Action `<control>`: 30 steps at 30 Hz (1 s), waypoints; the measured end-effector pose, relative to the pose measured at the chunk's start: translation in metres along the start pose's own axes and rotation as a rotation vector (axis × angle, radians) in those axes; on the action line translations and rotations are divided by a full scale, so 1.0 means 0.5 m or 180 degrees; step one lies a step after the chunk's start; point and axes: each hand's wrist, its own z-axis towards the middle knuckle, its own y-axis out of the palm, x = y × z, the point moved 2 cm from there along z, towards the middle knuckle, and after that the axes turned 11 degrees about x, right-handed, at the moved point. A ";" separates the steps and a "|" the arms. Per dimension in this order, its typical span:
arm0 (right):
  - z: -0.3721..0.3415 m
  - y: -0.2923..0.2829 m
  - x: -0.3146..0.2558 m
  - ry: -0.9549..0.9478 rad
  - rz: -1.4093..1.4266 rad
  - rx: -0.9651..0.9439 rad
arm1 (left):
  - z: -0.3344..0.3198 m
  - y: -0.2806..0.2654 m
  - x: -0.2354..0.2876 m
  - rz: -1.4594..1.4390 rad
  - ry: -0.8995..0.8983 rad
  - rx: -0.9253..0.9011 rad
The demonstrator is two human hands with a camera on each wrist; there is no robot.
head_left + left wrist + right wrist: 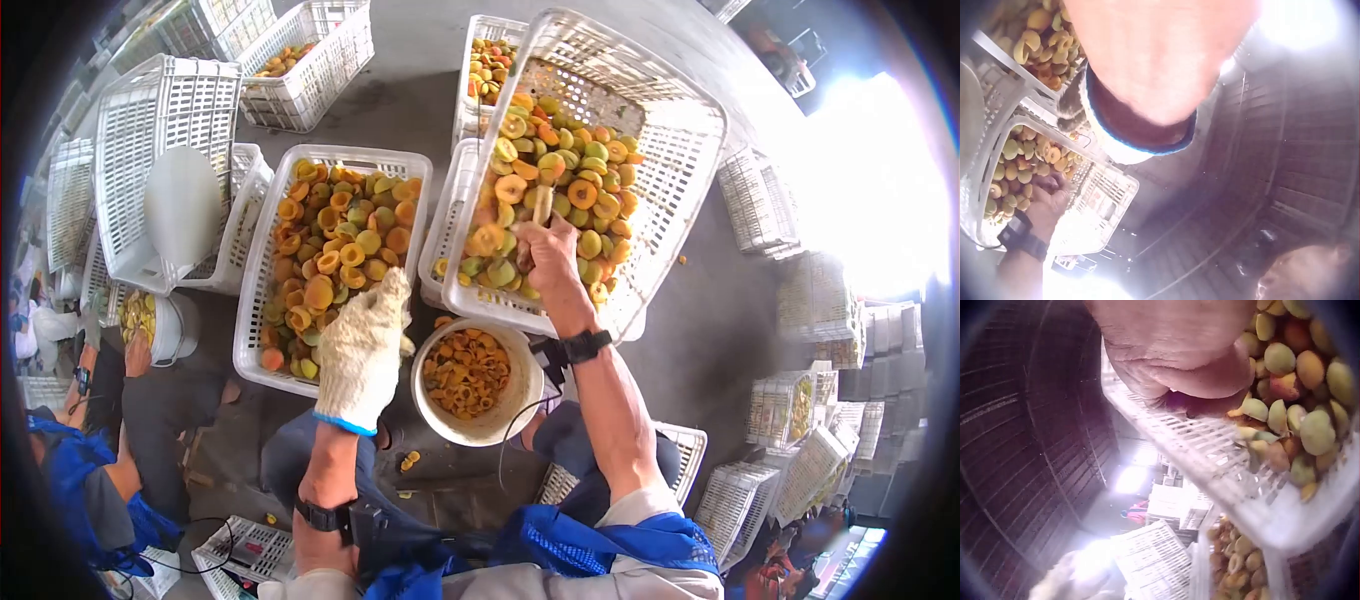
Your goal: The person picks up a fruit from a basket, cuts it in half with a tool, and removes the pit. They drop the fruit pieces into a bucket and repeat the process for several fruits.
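Note:
My bare right hand reaches over a raised, tilted white crate filled with halved and whole apricots. It grips a short pale stick-like handle that points away from me; the handle's other end is hidden. In the right wrist view the curled fingers lie right beside the fruit. My left hand, in a cream knitted glove with a blue cuff, hovers at the near right edge of another crate of apricot halves. I cannot tell whether that hand holds anything.
Between the two crates, close to my knees, stands a white bucket with orange apricot pieces. Stacked white crates rise at the left, and more crates line the right. Another person sits at the far left beside a bucket.

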 end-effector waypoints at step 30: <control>-0.053 -0.004 0.142 -0.1633 -0.3101 -0.0652 | -0.004 0.114 -0.066 -0.1397 0.0291 -0.0733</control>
